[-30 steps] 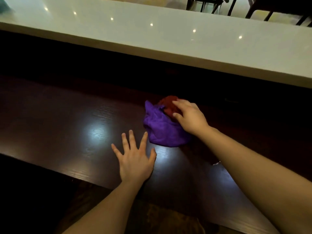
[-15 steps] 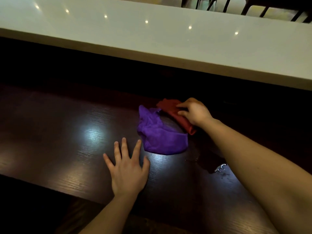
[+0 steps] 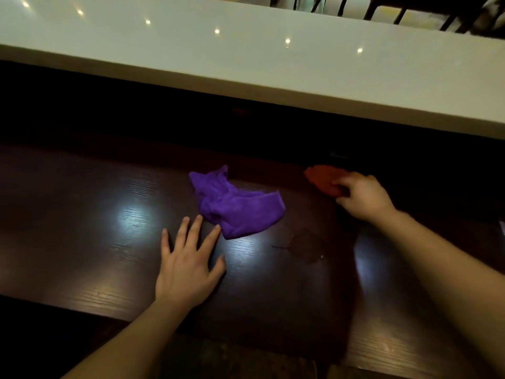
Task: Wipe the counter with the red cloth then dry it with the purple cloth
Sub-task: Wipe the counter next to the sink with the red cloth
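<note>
**Red cloth in hand, wiping barely begun**

The right hand [image 3: 362,196] is closed around the red cloth [image 3: 322,178], holding it bunched at the far right of the dark counter [image 3: 82,214], close under the pale upper ledge [image 3: 246,64]. The left hand [image 3: 188,265] lies flat and open on the counter, fingers spread, its fingertips just beside the purple cloth [image 3: 237,209] but gripping nothing.

The purple cloth sits crumpled mid-counter, apart from the red one. Between the two hands, nearer the front edge, a wet patch [image 3: 306,246] shows on the wood (a small spill, by the look of it), and it appears untouched.

So the task looks to be at its start: the red cloth is picked up, the wipe over the wet patch is yet to come, and the drying pass with the purple cloth follows that.
</note>
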### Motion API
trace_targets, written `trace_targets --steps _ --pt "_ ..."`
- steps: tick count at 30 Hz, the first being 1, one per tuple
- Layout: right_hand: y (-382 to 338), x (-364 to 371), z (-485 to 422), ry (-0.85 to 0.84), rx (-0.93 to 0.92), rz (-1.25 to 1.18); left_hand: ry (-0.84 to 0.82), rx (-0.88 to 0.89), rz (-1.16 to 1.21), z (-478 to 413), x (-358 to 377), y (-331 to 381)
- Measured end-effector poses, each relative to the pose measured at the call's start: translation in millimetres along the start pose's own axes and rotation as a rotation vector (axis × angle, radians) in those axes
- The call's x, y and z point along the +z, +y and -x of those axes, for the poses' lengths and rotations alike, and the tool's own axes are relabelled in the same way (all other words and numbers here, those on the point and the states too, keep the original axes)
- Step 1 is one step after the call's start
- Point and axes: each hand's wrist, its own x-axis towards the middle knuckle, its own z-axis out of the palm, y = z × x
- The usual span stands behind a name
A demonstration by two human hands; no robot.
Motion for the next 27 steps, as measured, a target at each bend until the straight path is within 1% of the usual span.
trace_targets --steps 3,5,8,10,13,16,19,21,24,25,27 --pt "6 18 76 0.011 0.038 -0.059 0.012 -0.006 0.017 0 0 2" --pt "0 33 128 0.073 0.048 -0.097 0.010 -0.015 0.020 0 -1 3" --pt "-21 56 175 0.149 0.091 -0.051 0.002 -0.018 0.008 0 -1 3" --pt "-34 67 176 0.127 0.090 -0.036 -0.002 -0.009 0.001 0 -1 2" --pt "-30 77 146 0.075 0.061 -0.006 -0.004 -0.002 -0.004 1 0 2" --pt "-27 73 119 0.101 0.184 -0.049 0.025 0.025 0.036 2 -2 2" --pt "-35 78 128 0.124 0.241 -0.076 0.088 0.144 0.109 6 -4 3" --pt "-47 91 158 0.140 0.186 -0.054 0.115 0.191 0.140 8 -4 2" --pt "-55 106 205 0.125 0.045 0.016 0.105 0.204 0.137 9 -4 2" --pt "-49 104 204 0.117 0.031 0.033 0.096 0.201 0.125 9 -4 2" --pt "-37 94 182 0.115 0.122 0.019 0.075 0.201 0.089 8 -3 3"
